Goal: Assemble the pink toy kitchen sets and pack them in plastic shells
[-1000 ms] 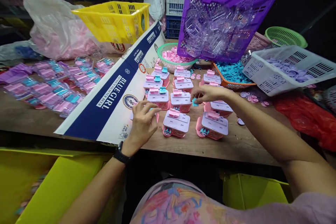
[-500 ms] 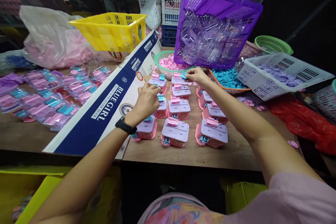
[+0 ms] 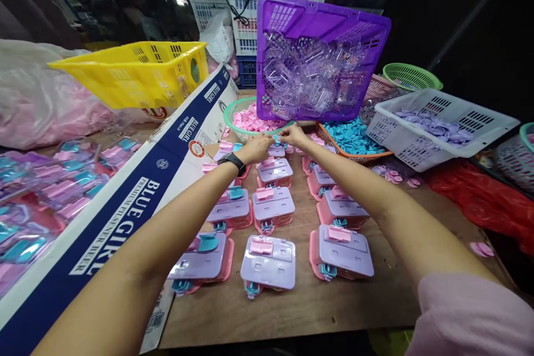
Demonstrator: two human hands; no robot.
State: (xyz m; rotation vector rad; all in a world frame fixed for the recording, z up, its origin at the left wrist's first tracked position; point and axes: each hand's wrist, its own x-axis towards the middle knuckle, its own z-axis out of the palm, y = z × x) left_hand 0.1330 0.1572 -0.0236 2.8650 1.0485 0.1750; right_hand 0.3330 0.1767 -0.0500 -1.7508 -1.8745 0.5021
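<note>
Several pink-and-lilac toy units (image 3: pixel 267 260) stand in rows on the wooden table (image 3: pixel 292 311). Both my arms reach to the far end of the rows. My left hand (image 3: pixel 257 148), with a black watch on its wrist, has its fingers closed over the farthest middle toy unit (image 3: pixel 276 150). My right hand (image 3: pixel 294 136) meets it there, fingers pinched together on a small blue piece, barely visible between the fingertips. Some units in the left column carry a blue piece (image 3: pixel 207 242) on top; those in the middle and right columns show only pink tops.
A tilted purple crate (image 3: pixel 321 16) of clear plastic shells leans just behind my hands. A green bowl of pink parts (image 3: pixel 247 120), an orange basket of blue parts (image 3: pixel 354 136), a white basket (image 3: pixel 442 128), a yellow crate (image 3: pixel 133 69) and a blue-and-white carton (image 3: pixel 125 217) surround the rows.
My head has moved forward over the table. My left hand went from the second row to the far row, joining my right hand, which stayed at the farthest middle unit.
</note>
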